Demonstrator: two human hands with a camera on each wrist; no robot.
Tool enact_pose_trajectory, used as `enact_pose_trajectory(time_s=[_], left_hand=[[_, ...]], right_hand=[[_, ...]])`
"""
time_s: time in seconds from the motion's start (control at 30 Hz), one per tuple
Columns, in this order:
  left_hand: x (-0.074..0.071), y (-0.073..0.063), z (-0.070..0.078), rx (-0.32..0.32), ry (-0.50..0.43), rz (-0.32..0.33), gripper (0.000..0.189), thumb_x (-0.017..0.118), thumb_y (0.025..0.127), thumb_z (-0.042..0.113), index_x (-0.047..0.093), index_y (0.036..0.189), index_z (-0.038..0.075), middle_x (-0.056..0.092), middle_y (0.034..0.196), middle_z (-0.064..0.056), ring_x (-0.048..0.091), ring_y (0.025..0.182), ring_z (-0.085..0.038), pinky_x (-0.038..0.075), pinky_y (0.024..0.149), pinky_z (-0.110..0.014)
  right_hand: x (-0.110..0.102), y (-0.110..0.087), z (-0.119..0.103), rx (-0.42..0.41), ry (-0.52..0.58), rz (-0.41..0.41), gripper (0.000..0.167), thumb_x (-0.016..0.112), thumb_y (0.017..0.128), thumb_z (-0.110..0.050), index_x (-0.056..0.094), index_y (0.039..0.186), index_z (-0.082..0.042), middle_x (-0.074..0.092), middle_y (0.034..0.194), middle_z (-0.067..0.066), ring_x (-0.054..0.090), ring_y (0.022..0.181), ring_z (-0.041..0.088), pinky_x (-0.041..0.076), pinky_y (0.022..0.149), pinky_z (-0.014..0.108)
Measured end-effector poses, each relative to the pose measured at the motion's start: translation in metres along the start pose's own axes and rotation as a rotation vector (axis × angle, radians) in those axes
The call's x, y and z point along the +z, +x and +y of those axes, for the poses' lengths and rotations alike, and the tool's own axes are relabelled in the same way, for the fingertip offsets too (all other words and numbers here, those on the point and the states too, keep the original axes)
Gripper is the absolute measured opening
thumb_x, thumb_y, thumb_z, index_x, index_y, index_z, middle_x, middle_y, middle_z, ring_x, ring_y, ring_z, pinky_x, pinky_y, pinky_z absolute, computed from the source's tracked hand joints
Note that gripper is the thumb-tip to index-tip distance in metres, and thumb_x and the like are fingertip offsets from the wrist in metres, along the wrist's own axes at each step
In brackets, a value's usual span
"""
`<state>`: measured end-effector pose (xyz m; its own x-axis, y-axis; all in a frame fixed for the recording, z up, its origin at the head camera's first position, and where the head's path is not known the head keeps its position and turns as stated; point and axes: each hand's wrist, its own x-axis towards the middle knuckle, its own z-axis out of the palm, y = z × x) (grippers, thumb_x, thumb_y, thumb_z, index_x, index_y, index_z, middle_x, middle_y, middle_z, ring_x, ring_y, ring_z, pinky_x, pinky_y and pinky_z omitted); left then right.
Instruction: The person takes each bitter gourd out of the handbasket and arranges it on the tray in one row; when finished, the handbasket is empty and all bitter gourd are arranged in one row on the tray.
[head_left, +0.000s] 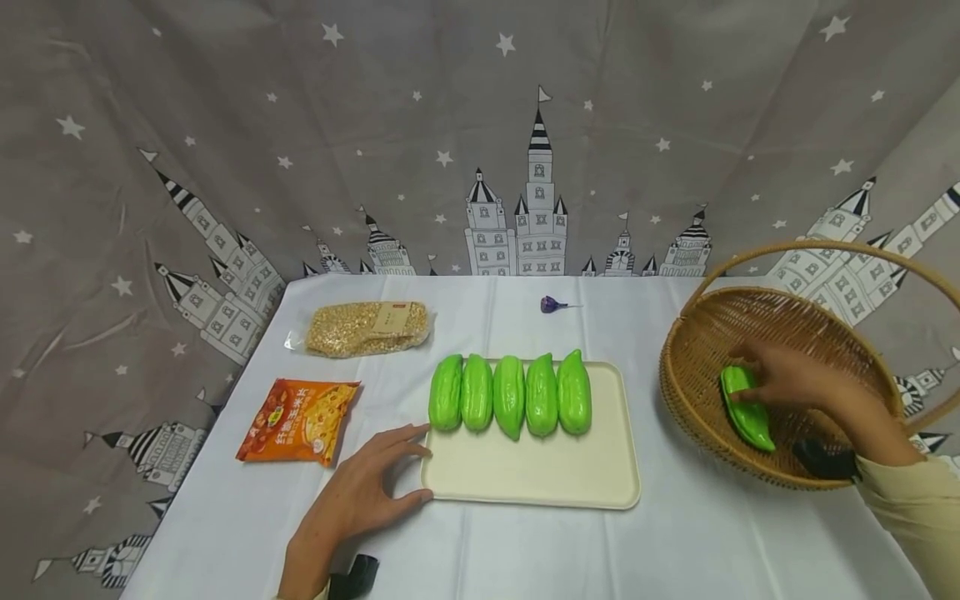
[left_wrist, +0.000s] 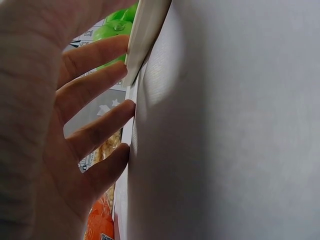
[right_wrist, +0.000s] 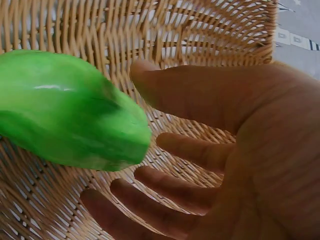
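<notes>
Inside the wicker basket [head_left: 825,350] lies one glossy green, gourd-shaped vegetable [head_left: 752,417]. My right hand [head_left: 787,377] reaches in over it. Seen from the right wrist, thumb and fingers [right_wrist: 175,95] are spread around the blunt end of the green vegetable [right_wrist: 75,110], with gaps showing. Beside the cream tray [head_left: 532,479], my left hand [head_left: 367,483] has its fingers extended, fingertips at the tray's left edge; the left wrist view shows fingers [left_wrist: 95,52] against the tray rim [left_wrist: 142,40]. Several matching green vegetables [head_left: 509,396] stand in a row along the tray's far side.
An orange snack packet [head_left: 297,421] lies left of the tray, and a clear bag of grains [head_left: 367,327] behind it. A purple-wrapped lollipop [head_left: 553,305] is near the table's back edge. The basket's tall handle [head_left: 825,246] arches up at the right.
</notes>
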<state>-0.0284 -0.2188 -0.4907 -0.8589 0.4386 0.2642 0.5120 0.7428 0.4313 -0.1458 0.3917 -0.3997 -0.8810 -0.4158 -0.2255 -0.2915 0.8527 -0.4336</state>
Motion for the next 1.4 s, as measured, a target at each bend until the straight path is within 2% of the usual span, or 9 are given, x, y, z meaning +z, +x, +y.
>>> enact_pose_trajectory(time_s=[0.13, 0.23, 0.3, 0.5, 0.67, 0.83, 1.03, 1.23, 1.4], left_hand=[[-0.001, -0.001, 0.001, -0.008, -0.004, -0.005, 0.049, 0.096, 0.079, 0.045, 0.075, 0.119, 0.027, 0.062, 0.154, 0.006, 0.058, 0.142, -0.025, 0.048, 0.115, -0.044], [-0.001, -0.001, 0.001, -0.021, -0.011, -0.011, 0.049, 0.095, 0.079, 0.046, 0.075, 0.120, 0.027, 0.062, 0.154, 0.006, 0.057, 0.143, -0.023, 0.045, 0.116, -0.042], [-0.001, -0.001, 0.001, -0.027, -0.012, -0.014, 0.050, 0.096, 0.079, 0.046, 0.075, 0.120, 0.027, 0.061, 0.154, 0.006, 0.057, 0.144, -0.023, 0.045, 0.117, -0.042], [-0.001, -0.001, 0.001, -0.033, -0.011, -0.018, 0.051, 0.095, 0.078, 0.047, 0.076, 0.121, 0.028, 0.061, 0.155, 0.007, 0.057, 0.144, -0.023, 0.045, 0.117, -0.041], [-0.001, -0.001, 0.001, -0.034, -0.013, -0.020, 0.050, 0.095, 0.079, 0.047, 0.075, 0.121, 0.028, 0.061, 0.155, 0.008, 0.057, 0.144, -0.023, 0.045, 0.117, -0.041], [-0.001, -0.001, 0.001, -0.033, -0.015, -0.025, 0.050, 0.094, 0.079, 0.048, 0.075, 0.121, 0.029, 0.060, 0.156, 0.008, 0.056, 0.145, -0.022, 0.045, 0.117, -0.041], [-0.001, -0.001, 0.000, -0.026, -0.014, -0.023, 0.051, 0.095, 0.080, 0.047, 0.075, 0.122, 0.027, 0.060, 0.155, 0.007, 0.056, 0.145, -0.023, 0.044, 0.118, -0.041], [-0.001, 0.000, 0.000, -0.014, -0.007, -0.016, 0.051, 0.095, 0.079, 0.047, 0.075, 0.122, 0.026, 0.061, 0.155, 0.007, 0.057, 0.144, -0.024, 0.045, 0.117, -0.042], [0.000, -0.001, 0.000, -0.009, -0.004, 0.000, 0.051, 0.096, 0.078, 0.046, 0.076, 0.120, 0.026, 0.062, 0.154, 0.006, 0.058, 0.143, -0.025, 0.046, 0.116, -0.043]], right_hand=[[0.006, -0.001, 0.002, -0.008, -0.005, -0.009, 0.069, 0.093, 0.081, -0.016, 0.055, 0.128, 0.018, 0.068, 0.114, 0.035, 0.069, 0.100, 0.048, 0.062, 0.082, 0.056], [0.008, -0.001, 0.001, 0.002, -0.031, -0.020, 0.069, 0.095, 0.078, -0.017, 0.058, 0.127, 0.015, 0.069, 0.107, 0.025, 0.067, 0.094, 0.036, 0.059, 0.077, 0.047], [0.008, -0.001, 0.000, 0.003, -0.040, -0.028, 0.070, 0.095, 0.078, -0.018, 0.058, 0.128, 0.015, 0.069, 0.105, 0.023, 0.065, 0.091, 0.032, 0.057, 0.075, 0.043], [0.007, 0.001, -0.002, 0.011, -0.044, -0.044, 0.070, 0.093, 0.079, -0.016, 0.057, 0.131, 0.014, 0.068, 0.107, 0.019, 0.063, 0.093, 0.030, 0.056, 0.076, 0.041], [0.005, 0.002, -0.004, 0.005, -0.046, -0.025, 0.069, 0.090, 0.076, -0.010, 0.057, 0.132, 0.013, 0.067, 0.106, 0.018, 0.062, 0.092, 0.030, 0.055, 0.075, 0.040], [0.001, 0.004, -0.007, 0.006, -0.065, 0.036, 0.072, 0.090, 0.077, -0.008, 0.055, 0.136, 0.014, 0.066, 0.112, 0.026, 0.062, 0.094, 0.034, 0.055, 0.076, 0.044], [-0.006, 0.001, -0.013, -0.034, -0.101, 0.135, 0.074, 0.092, 0.077, -0.010, 0.056, 0.139, 0.010, 0.067, 0.117, 0.028, 0.064, 0.096, 0.036, 0.056, 0.077, 0.047], [-0.015, -0.008, -0.023, -0.072, -0.120, 0.273, 0.078, 0.095, 0.076, -0.012, 0.057, 0.142, 0.005, 0.066, 0.118, 0.031, 0.062, 0.090, 0.031, 0.051, 0.068, 0.039], [-0.018, -0.014, -0.034, -0.115, -0.130, 0.361, 0.080, 0.095, 0.074, -0.011, 0.058, 0.144, 0.002, 0.067, 0.118, 0.027, 0.061, 0.088, 0.026, 0.049, 0.065, 0.034]])
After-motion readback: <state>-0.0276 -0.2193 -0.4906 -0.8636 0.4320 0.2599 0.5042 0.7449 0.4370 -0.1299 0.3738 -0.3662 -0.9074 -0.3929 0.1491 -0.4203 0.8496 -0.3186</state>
